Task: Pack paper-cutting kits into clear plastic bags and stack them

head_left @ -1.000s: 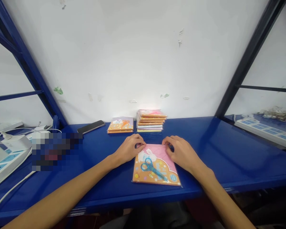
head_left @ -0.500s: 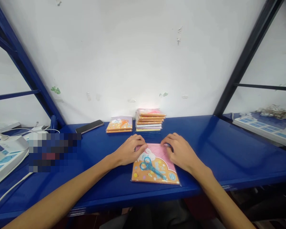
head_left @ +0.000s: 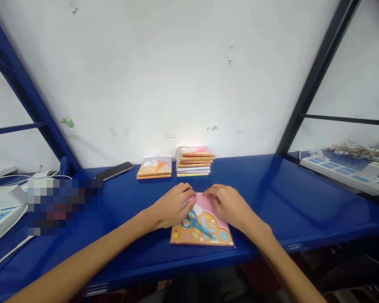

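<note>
Both hands on a plastic-wrapped craft packet (head_left: 202, 232) at the counter's front edge.

The left hand (head_left: 173, 206) and right hand (head_left: 227, 205) work at the packet's pink upper edge, with blue scissors (head_left: 194, 223) visible on its orange front, below and between the hands. The fingers (head_left: 189, 195) curl down onto the wrapping, closed together rather than spread, but whether they pinch it or only press it is impossible to tell. Beyond the hands, toward the wall, sit a stack of packets (head_left: 194, 161) and a smaller pile (head_left: 154, 167), with a smartphone (head_left: 114, 170) to their left on the blue counter (head_left: 303, 202).
</note>
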